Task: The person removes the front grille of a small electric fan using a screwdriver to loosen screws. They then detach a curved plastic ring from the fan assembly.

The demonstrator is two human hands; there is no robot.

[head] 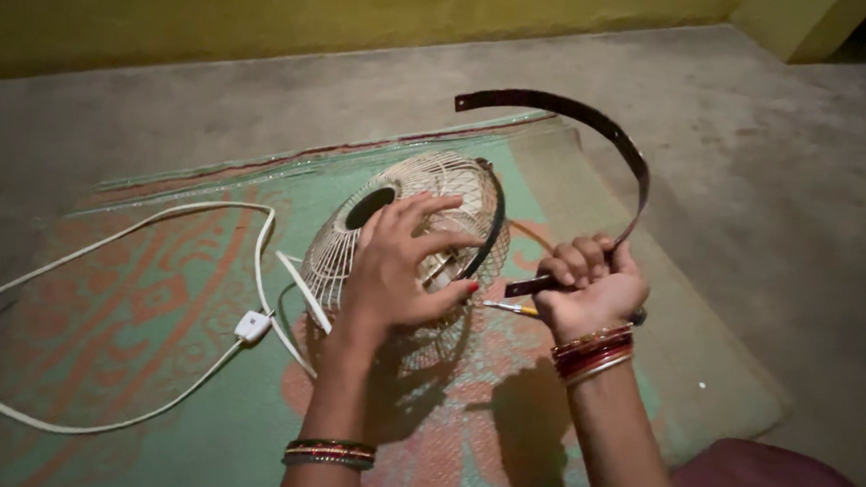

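Note:
A white wire fan cage [353, 240] stands tilted on a green and pink mat [137, 322]. My left hand [399, 266] rests on the cage with fingers spread, pressing its wire side. My right hand [588, 289] is closed around one end of a dark curved rim band [607, 133], which arcs up and over to the left, lifted off the cage. A dark band still edges the cage's right rim [497, 225]. A screwdriver with a yellow handle [512, 309] lies on the mat between my hands.
A white power cord [151, 216] with an inline switch [253, 326] loops over the mat's left part. Bare grey floor [771, 203] surrounds the mat. A yellow wall [339, 14] runs along the back, with a pillar [809, 0] at the right.

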